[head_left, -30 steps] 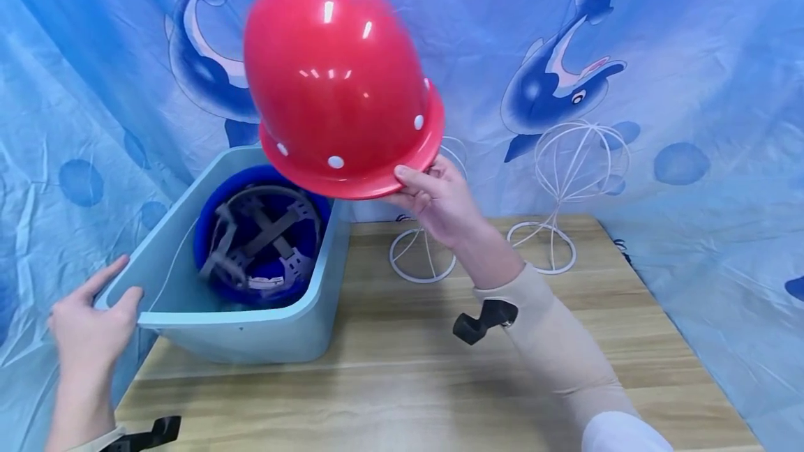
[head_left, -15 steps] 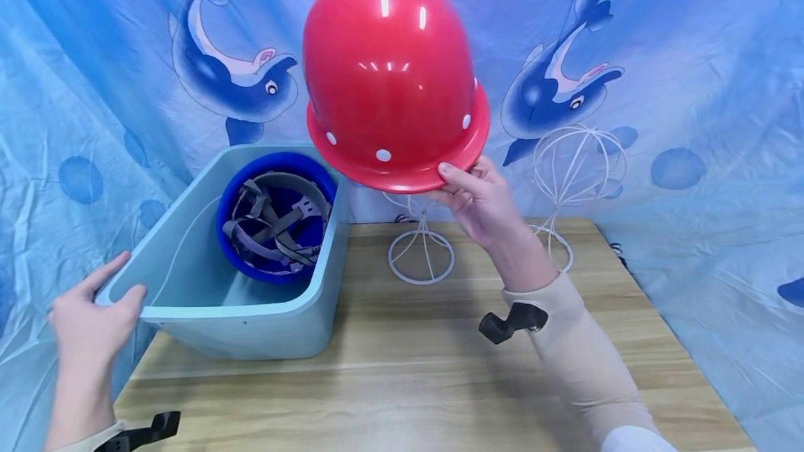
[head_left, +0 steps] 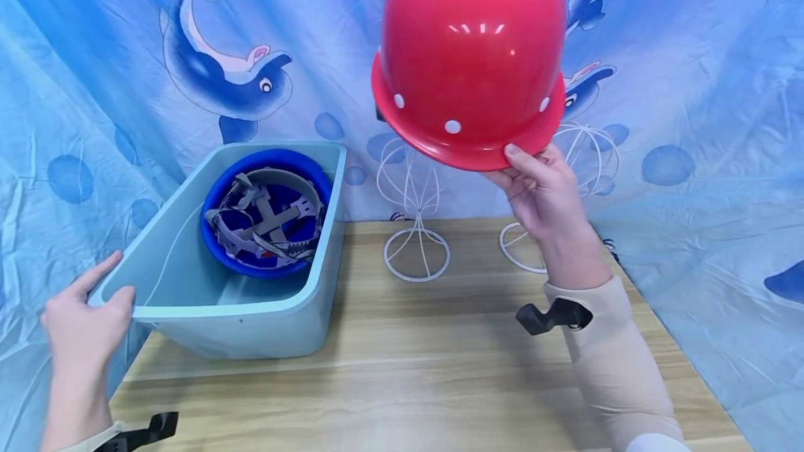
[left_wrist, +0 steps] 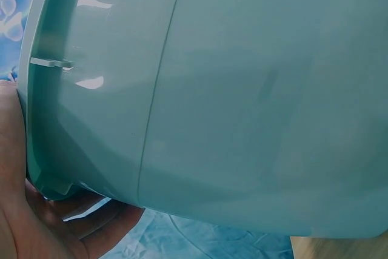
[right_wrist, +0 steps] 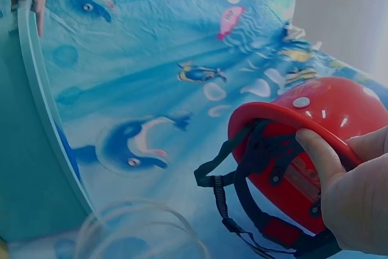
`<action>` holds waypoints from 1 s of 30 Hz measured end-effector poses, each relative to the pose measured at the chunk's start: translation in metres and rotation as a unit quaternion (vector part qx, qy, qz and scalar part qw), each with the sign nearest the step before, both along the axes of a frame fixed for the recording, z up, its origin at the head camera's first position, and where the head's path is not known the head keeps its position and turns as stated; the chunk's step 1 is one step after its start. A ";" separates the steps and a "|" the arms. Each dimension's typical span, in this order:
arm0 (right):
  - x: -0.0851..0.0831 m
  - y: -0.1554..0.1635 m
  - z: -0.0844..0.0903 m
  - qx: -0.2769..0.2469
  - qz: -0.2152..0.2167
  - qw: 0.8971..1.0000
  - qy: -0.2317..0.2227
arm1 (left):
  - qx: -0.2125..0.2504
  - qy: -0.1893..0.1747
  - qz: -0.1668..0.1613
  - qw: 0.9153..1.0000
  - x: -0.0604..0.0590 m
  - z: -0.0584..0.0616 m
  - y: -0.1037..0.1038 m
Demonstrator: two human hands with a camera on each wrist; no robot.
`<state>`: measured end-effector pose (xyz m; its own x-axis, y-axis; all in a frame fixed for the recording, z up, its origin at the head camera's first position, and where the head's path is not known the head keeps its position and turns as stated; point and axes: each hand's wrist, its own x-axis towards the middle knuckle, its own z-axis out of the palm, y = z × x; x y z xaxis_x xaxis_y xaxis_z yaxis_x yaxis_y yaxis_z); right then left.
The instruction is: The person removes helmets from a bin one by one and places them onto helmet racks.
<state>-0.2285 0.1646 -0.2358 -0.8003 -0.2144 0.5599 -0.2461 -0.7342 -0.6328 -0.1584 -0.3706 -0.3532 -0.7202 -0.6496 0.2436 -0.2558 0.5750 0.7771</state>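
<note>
A red helmet [head_left: 474, 54] is held up in the air by the right hand [head_left: 543, 194], well above the tabletop [head_left: 408, 368]. Its brim is pinched at the edge, with the thumb on the outside and the fingers tucked under. The helmet is tipped, so its round, shiny top is shown to the head camera, and its inside, with dark straps [right_wrist: 221, 201] hanging down, is shown to the right wrist camera. The near left corner of a light blue tub [head_left: 245, 337] is gripped by the left hand [head_left: 84, 319], with fingers curled under the rim. Inside the tub, toward the far end, a dark blue helmet [head_left: 270, 222] is seen with its hollow side up and its gray straps in a jumble. To the right of the tub, two white wire stands are set near the back edge: the left stand [head_left: 419, 215] and the right stand [head_left: 587, 130], which is partly hidden by the right hand and arm. Behind everything, a blue sheet [head_left: 691, 89] is hung, with dolphins printed on it.
</note>
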 end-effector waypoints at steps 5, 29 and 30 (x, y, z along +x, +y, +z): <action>0.001 0.023 0.001 -0.034 -0.011 0.999 0.003 | 0.006 0.006 -0.006 1.000 0.000 -0.002 -0.001; 0.010 0.106 0.001 -0.103 -0.077 0.991 -0.035 | -0.005 0.018 0.008 1.000 -0.003 -0.002 -0.001; 0.010 0.108 0.000 -0.099 -0.079 0.991 -0.033 | -0.006 0.016 0.010 1.000 -0.002 -0.002 -0.001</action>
